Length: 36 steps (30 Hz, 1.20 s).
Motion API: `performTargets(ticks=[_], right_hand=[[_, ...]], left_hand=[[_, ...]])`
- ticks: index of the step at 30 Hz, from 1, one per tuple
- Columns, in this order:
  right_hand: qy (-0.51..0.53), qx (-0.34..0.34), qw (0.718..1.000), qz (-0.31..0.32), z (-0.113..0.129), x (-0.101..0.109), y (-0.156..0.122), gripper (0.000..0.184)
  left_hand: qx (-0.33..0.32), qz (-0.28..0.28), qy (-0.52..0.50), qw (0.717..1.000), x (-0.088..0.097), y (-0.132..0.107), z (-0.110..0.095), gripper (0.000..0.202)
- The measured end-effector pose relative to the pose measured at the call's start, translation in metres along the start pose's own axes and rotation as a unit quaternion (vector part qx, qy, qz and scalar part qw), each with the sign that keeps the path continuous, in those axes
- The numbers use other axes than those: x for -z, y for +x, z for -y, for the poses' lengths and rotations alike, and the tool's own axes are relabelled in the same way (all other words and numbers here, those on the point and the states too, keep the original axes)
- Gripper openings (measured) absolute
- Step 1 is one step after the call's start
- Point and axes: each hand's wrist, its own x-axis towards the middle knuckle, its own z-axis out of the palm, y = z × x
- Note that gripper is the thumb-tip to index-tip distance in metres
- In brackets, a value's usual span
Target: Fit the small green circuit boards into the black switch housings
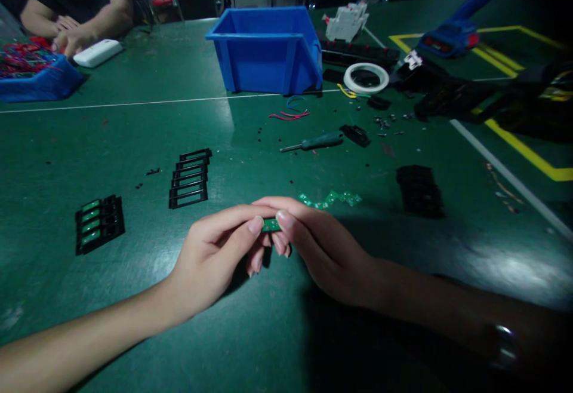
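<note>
Between both thumbs and fingers I hold a small green circuit board (pixel 270 225) above the table. My left hand (pixel 219 246) pinches its left end, and my right hand (pixel 320 240) grips the right end; the fingers hide much of what lies beneath it. Just beyond my right hand lie several small green boards (pixel 333 199) in a zigzag row. To the left is a row of black frames (pixel 190 179). Farther left, a group of black housings (pixel 99 224) has green boards in part of it. A stack of black parts (pixel 419 191) sits to the right.
A blue bin (pixel 268 52) stands at the back, with a screwdriver (pixel 313 141), red wires (pixel 290 116) and a white ring-shaped roll (pixel 366 78) nearer. A blue power tool (pixel 450 37) is at the far right. Across the table, a person's hands (pixel 67 37) rest near a wire-filled blue tray (pixel 40 82).
</note>
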Motion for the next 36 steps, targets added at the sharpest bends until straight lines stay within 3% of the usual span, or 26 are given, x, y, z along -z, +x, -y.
performTargets(ticks=[10,17,36], right_hand=[[0.002,0.011,1.000,0.007,-0.0007,0.0002,0.0002,0.033],[0.000,0.009,1.000,0.002,-0.0004,-0.0006,0.0006,0.033],[0.012,0.006,1.000,0.006,-0.0008,-0.0004,0.0020,0.029]], left_hand=[[0.003,0.022,-0.004,1.000,0.0018,-0.0002,0.0002,0.025],[0.001,0.001,-0.009,1.000,-0.0006,0.0007,0.0004,0.021],[0.007,0.013,-0.023,1.000,0.0016,-0.0002,0.0017,0.023]])
